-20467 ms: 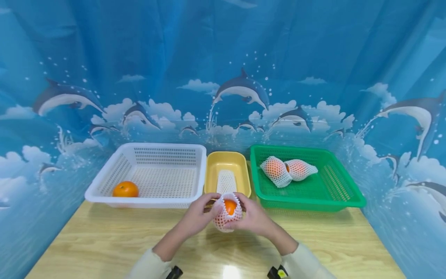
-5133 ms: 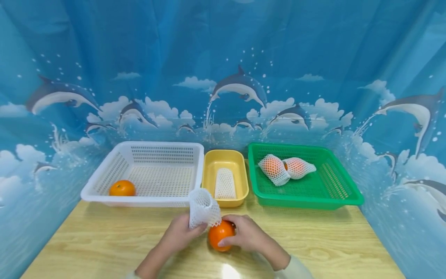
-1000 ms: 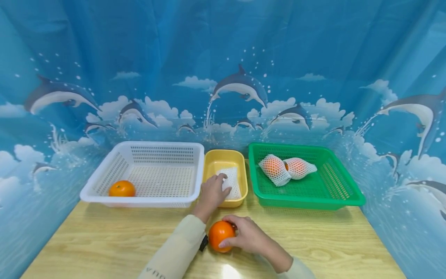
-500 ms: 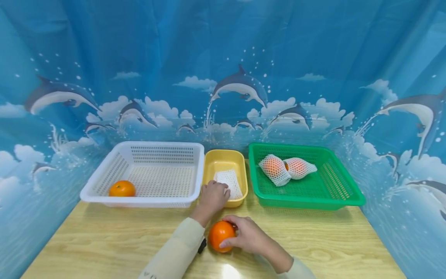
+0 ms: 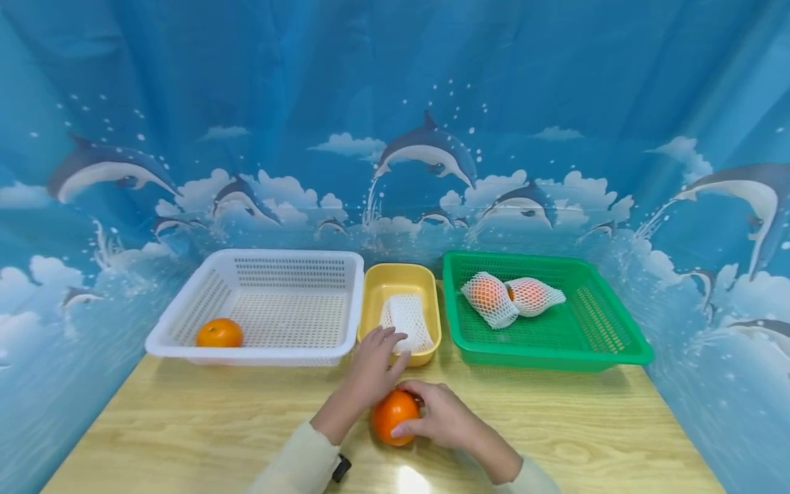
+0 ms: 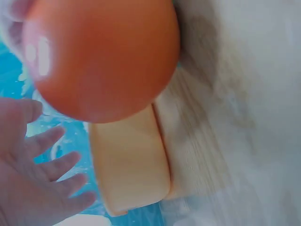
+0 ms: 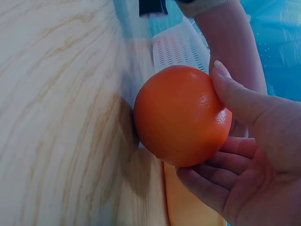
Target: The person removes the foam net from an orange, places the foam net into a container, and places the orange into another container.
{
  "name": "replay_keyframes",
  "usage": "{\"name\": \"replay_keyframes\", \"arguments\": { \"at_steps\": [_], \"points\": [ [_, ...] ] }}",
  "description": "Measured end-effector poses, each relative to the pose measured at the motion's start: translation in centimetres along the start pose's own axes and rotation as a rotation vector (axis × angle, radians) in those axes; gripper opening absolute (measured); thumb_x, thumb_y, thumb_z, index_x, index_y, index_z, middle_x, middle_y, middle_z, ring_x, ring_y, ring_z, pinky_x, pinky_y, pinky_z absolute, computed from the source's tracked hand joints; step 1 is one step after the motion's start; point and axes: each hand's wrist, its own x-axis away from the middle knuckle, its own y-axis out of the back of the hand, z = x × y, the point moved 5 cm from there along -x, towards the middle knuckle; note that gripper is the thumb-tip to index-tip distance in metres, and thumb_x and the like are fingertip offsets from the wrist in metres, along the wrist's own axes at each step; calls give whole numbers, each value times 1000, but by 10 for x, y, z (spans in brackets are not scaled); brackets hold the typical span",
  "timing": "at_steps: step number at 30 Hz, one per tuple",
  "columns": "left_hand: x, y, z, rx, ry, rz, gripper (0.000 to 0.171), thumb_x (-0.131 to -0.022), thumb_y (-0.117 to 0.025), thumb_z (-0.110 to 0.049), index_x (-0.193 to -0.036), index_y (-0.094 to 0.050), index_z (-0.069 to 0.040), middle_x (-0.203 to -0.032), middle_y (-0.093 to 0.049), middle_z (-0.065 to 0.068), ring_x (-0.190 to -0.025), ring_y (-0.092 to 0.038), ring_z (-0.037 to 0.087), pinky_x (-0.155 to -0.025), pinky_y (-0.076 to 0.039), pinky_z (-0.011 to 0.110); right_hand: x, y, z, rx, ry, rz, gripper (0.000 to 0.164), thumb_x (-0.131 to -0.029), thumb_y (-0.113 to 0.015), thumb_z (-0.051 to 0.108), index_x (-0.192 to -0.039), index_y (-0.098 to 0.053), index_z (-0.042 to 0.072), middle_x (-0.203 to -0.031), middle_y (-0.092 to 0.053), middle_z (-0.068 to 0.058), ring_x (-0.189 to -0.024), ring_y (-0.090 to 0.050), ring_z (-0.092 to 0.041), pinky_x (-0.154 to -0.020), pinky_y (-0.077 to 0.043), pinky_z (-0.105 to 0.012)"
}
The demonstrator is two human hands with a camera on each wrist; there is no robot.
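My right hand (image 5: 446, 417) grips a bare orange (image 5: 395, 417) on the table, thumb on the near side and fingers round the far side. The right wrist view shows that orange (image 7: 181, 117) between thumb and curled fingers. My left hand (image 5: 370, 370) holds nothing; its fingers are spread at the front rim of the yellow tray (image 5: 368, 302). In the left wrist view the left hand (image 6: 37, 174) appears beside the tray (image 6: 129, 165), below the orange (image 6: 103, 56). White foam fruit nets (image 5: 409, 319) lie overlapping in the tray.
To the left stands a white basket (image 5: 296, 353) with one orange (image 5: 219, 333) in it. A green basket (image 5: 543, 357) on the right holds two net-wrapped fruits (image 5: 489, 300). Behind them hangs a blue dolphin-print curtain (image 5: 395, 103).
The foam net, earlier round the orange and then in my left hand, now lies in the tray. The left hand has drawn back toward me, fingers spread. My right hand keeps hold of the orange.
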Motion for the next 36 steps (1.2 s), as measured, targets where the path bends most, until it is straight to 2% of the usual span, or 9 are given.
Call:
{"name": "replay_keyframes", "arguments": {
  "at_steps": [5,8,11,15,18,21,27,32,36],
  "points": [
    [22,7,3,149,71,101,46,-102,-44,-42,-126,-60,-5,-137,-53,19,-134,-40,39,-110,-31,58,0,-1,0,-41,-12,20,62,-78,-79,44,-124,-61,7,-113,-68,0,-95,-62,-5,-79,-54,-21],
    [33,11,6,178,63,134,48,-101,-47,-43,-128,-59,-5,-135,-56,16,-129,-46,36,-108,-36,56,1,-1,1,-56,-19,22,63,-78,-79,42,-126,-60,6,-114,-67,-1,-96,-62,-6,-79,-53,-20],
    [44,10,10,228,67,188,49,-99,-53,-41,-129,-58,-4,-131,-58,15,-119,-55,35,-99,-47,52,1,-1,2,-52,-25,20,64,-78,-79,43,-127,-60,6,-117,-67,-3,-98,-63,-8,-81,-53,-20],
    [56,7,15,342,113,262,53,-95,-61,-37,-133,-54,-1,-130,-58,20,-109,-61,35,-86,-55,47,1,0,2,-15,-39,14,68,-78,-78,45,-127,-60,3,-120,-66,-9,-100,-63,-13,-83,-54,-24],
    [60,5,17,393,140,296,58,-93,-65,-36,-134,-52,3,-127,-60,22,-104,-64,33,-84,-56,44,2,0,3,11,-50,13,72,-77,-78,47,-129,-59,0,-122,-65,-12,-102,-63,-15,-85,-54,-28],
    [62,4,17,403,157,321,61,-91,-68,-36,-134,-52,4,-123,-62,21,-101,-65,31,-85,-56,43,3,0,2,36,-66,18,76,-76,-78,50,-130,-58,0,-122,-65,-12,-101,-63,-15,-85,-54,-28],
    [68,0,16,444,163,369,62,-89,-71,-36,-133,-52,4,-122,-62,24,-100,-66,33,-84,-56,46,4,-1,-2,92,-77,5,82,-74,-77,56,-130,-58,0,-120,-67,-11,-101,-62,-14,-87,-53,-33],
    [71,-2,16,518,163,370,61,-89,-71,-30,-134,-50,5,-126,-58,26,-102,-66,36,-84,-57,44,5,-2,-4,103,-72,-7,83,-73,-77,58,-130,-58,1,-119,-67,-10,-101,-62,-12,-88,-53,-33],
    [73,-4,17,605,198,354,60,-88,-73,-26,-135,-48,3,-130,-55,27,-104,-65,37,-83,-57,42,5,-2,-3,96,-65,-14,83,-73,-77,58,-130,-58,1,-120,-67,-10,-102,-62,-12,-88,-53,-33]
  ]
}}
